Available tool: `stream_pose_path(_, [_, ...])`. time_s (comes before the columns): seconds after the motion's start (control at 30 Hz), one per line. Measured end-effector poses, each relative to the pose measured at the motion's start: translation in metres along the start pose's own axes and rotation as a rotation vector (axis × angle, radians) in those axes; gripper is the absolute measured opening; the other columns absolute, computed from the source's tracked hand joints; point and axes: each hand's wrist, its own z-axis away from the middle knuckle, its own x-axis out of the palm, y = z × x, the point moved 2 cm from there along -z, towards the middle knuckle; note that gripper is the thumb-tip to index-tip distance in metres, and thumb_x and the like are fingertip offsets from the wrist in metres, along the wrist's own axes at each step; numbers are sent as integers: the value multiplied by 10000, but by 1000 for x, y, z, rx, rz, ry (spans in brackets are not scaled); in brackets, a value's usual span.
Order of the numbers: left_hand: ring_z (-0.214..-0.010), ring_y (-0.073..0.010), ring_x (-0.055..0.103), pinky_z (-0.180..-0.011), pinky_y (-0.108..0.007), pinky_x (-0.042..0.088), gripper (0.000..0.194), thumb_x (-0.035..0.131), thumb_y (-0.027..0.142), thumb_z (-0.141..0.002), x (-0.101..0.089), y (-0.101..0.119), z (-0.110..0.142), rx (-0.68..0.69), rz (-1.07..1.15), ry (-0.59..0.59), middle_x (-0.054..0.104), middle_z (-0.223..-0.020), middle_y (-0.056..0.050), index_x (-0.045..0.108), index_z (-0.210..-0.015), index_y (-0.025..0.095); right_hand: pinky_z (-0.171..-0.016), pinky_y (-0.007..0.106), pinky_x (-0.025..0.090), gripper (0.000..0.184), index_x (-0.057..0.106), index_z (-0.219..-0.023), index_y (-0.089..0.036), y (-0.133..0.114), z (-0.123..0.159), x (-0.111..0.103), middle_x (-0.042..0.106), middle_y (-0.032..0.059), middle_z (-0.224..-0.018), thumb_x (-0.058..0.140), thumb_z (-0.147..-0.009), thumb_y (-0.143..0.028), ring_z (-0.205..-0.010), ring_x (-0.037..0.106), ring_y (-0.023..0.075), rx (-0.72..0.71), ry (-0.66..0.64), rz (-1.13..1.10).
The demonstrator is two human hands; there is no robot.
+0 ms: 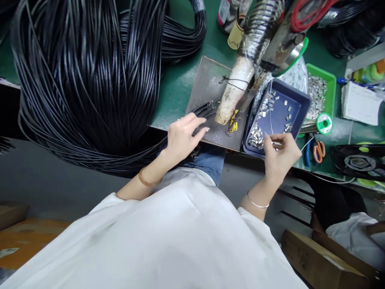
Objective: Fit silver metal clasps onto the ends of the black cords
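My left hand (pixel 185 136) is curled over a bunch of thin black cables (pixel 141 154) at the bench edge. Their stripped ends lie on a dark metal plate (pixel 207 80), just past my fingers. My right hand (pixel 281 154) pinches a thin pale wire, seemingly solder, over the near edge of a dark blue tray (pixel 296 98); the fingertips partly hide it. Small metal connectors (pixel 256 136) lie loose in that tray. To the right of it lies a solder spool (pixel 324 123) with a green rim. Between my hands, a yellow-marked piece (pixel 234 121) rests on the plate.
A large coil of black cable (pixel 90 72) covers the bench's left side. A plastic-wrapped duct (pixel 237 88) reaches down over the plate. A green tray (pixel 332 82) holds more metal pieces. Orange-handled cutters (pixel 319 151) and a fan (pixel 359 162) lie right. Another person sits lower right.
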Motion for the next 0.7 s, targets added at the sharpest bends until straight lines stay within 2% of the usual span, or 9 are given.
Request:
stream_pose_path(0.07, [-829,-208,644,-723,-312,451,193,576,234,-900,2,-4,-14,4,-177,-34,682,-926,-88,724,-995,153,-687,286,478,118,598,-735,-188,6,-9,9,628,2,-763,651,-799,-272,-692,570,128,-41,-75,103])
stream_pose_path(0.17, [-819,-218,643,-687,-315,425,192,530,184,-896,3,-5,-26,-42,-287,-59,672,-956,-98,706,-964,149,-719,313,449,103,583,-731,-189,8,-18,16,640,12,-785,625,-795,-258,-651,539,130,-59,-155,224])
stream_pose_path(0.27, [-814,-217,640,-678,-308,418,209,582,177,-855,3,-4,-28,-50,-284,-39,674,-1003,-99,676,-1037,139,-755,328,429,72,553,-729,-195,3,-23,17,632,21,-786,585,-787,-222,-687,545,150,-80,-198,311])
stream_pose_path(0.37, [-780,-194,629,-682,-297,417,134,579,154,-856,5,-10,-27,-17,-180,32,676,-927,-83,684,-939,142,-748,325,410,63,519,-719,-201,1,-27,16,593,16,-752,554,-770,-196,-694,521,153,-105,-229,376])
stream_pose_path(0.43, [-696,-152,600,-658,-275,413,87,591,173,-869,4,-18,-26,-39,4,153,652,-801,-47,674,-862,147,-741,321,406,65,501,-715,-204,3,-28,16,576,8,-743,547,-755,-184,-695,510,149,-112,-234,372])
stream_pose_path(0.5, [-566,-100,532,-580,-240,391,92,620,238,-875,1,-24,-24,-132,282,283,580,-656,6,640,-841,155,-744,317,415,81,489,-707,-205,7,-29,17,572,1,-743,556,-750,-193,-704,514,143,-117,-220,310])
stream_pose_path(0.57, [-452,-60,437,-481,-209,337,180,655,337,-862,-4,-22,-18,-241,607,321,507,-569,50,598,-845,167,-746,315,435,96,487,-699,-204,10,-27,17,568,-3,-735,561,-760,-215,-715,528,141,-118,-149,215])
stream_pose_path(0.63, [-402,-33,379,-418,-193,302,296,718,432,-801,-7,-9,-10,-294,916,197,545,-593,51,583,-859,176,-707,303,454,97,497,-702,-201,9,-22,13,577,5,-754,568,-764,-226,-750,563,149,-106,-9,104])
stream_pose_path(0.7, [-392,-34,402,-385,-191,310,365,780,454,-728,-4,12,0,-332,1147,-112,596,-622,29,595,-851,164,-620,281,459,103,509,-716,-198,3,-15,7,602,18,-807,593,-765,-233,-761,605,153,-63,126,-31])
